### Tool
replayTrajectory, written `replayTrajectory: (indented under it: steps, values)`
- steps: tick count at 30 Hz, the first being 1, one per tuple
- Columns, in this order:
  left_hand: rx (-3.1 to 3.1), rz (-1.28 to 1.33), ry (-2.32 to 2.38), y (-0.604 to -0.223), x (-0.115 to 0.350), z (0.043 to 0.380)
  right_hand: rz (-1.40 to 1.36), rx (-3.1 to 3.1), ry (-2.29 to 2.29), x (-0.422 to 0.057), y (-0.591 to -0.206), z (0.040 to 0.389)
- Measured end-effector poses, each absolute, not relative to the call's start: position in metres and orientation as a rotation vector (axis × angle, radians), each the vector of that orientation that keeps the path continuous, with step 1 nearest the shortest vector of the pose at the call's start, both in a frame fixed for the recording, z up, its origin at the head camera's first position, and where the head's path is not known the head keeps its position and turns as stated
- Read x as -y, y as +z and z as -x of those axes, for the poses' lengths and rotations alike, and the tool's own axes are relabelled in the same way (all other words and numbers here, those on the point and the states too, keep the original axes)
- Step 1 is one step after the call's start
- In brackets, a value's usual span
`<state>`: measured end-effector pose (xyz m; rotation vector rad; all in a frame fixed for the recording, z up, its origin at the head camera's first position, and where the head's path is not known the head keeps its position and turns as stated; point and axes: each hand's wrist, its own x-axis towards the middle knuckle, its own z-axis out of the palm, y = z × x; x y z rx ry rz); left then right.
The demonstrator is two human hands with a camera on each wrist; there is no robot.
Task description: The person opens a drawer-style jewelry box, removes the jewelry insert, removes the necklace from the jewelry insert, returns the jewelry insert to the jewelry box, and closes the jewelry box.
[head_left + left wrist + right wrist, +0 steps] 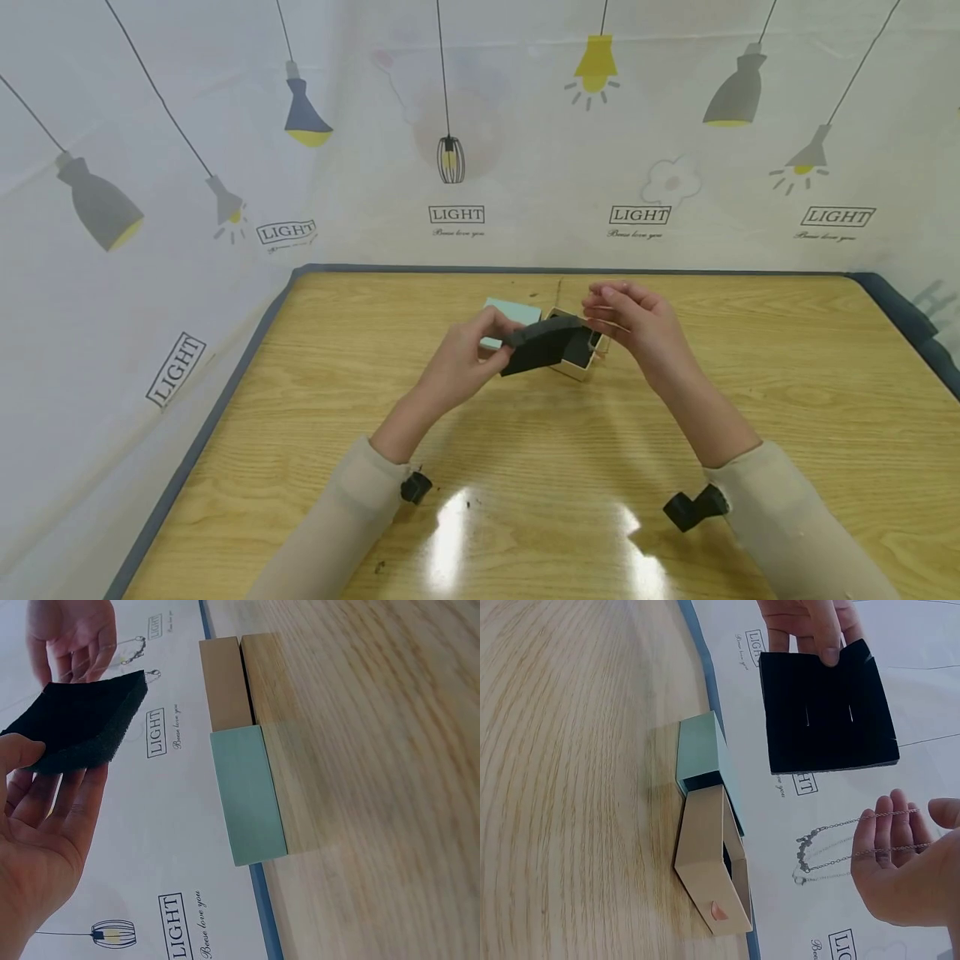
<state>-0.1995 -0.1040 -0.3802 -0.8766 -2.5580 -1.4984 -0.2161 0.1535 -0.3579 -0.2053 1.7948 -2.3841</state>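
Note:
My left hand (461, 360) pinches a thin black foam insert (536, 348) by its edge, thumb on one face and fingers behind. Two small slits show in the insert's dark face in the right wrist view. A thin silver chain necklace (805, 847) with a cluster of small charms hangs from the fingers of my right hand (637, 329). Below the hands, a beige box drawer (705, 851) with a small pinkish tab stands on the table, its top uncovered and dark inside. At its end sits a mint-green box sleeve (697, 754).
The wood-grain table (337, 500) has a dark blue edging (562, 269) along the back. Behind it hangs a white cloth (517, 100) printed with lamps and lettering. A small black strap piece (693, 507) sticks out from my right cuff.

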Motion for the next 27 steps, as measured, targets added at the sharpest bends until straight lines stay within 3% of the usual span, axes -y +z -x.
replayTrajectory:
  steps: [27]
  values:
    - [2.555, 0.859, -1.491, -0.385, 0.107, 0.2, 0.148, -1.723, -2.371, -0.173, -0.353, 0.224]
